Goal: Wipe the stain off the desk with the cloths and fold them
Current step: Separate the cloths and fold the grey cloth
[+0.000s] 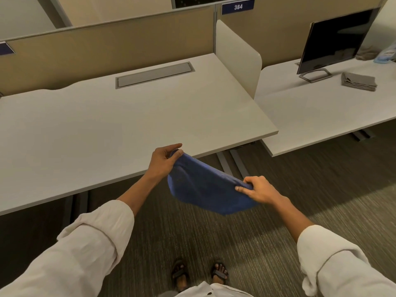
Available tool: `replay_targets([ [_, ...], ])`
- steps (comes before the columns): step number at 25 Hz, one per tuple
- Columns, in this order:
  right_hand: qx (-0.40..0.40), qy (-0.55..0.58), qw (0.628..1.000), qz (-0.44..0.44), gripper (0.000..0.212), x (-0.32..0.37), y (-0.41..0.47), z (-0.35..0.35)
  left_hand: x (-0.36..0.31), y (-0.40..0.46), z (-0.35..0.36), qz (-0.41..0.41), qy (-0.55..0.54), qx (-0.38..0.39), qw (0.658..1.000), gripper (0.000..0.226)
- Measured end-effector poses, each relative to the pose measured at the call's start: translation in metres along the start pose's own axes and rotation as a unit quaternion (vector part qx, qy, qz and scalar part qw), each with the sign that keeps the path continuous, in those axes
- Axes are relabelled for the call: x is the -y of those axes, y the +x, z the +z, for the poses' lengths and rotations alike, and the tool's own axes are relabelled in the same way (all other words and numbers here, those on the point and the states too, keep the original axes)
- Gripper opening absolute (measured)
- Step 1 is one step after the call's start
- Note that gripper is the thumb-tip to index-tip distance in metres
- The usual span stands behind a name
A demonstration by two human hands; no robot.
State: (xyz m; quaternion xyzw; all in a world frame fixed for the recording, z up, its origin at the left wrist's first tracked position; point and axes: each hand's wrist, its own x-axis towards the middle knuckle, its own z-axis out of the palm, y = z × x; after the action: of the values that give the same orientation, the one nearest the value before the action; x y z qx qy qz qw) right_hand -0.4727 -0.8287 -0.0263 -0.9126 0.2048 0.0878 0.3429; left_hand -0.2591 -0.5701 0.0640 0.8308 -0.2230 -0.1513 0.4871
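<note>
I pinch the blue cloth (205, 187) with my left hand (164, 160) and right hand (260, 189), so I should match corners before creasing.

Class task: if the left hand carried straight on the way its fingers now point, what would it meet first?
The left hand, pinching the blue cloth, points right and slightly away along the desk's near edge. Probably nothing soon; the white divider panel stands farther back. Depth is unclear.

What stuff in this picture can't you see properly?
- Blue cloth: its corners are hidden by the left hand and right hand, head view.
- Pale blue thing: cut off by the right edge.
- Brownish heap behind the monitor: too blurry to name.
</note>
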Motion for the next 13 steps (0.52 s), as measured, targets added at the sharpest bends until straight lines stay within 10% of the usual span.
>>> replay_targets([
  [9,-0.095,-0.03,0.972,0.213,0.055,0.01,0.015,-0.002,0.023,0.001,0.028,-0.051,-0.004,-0.044,0.998,0.025],
  [13,0.031,0.034,0.966,0.256,0.058,0.033,0.024,-0.012,0.025,0.001,0.04,-0.051,-0.01,-0.035,0.998,0.017],
])
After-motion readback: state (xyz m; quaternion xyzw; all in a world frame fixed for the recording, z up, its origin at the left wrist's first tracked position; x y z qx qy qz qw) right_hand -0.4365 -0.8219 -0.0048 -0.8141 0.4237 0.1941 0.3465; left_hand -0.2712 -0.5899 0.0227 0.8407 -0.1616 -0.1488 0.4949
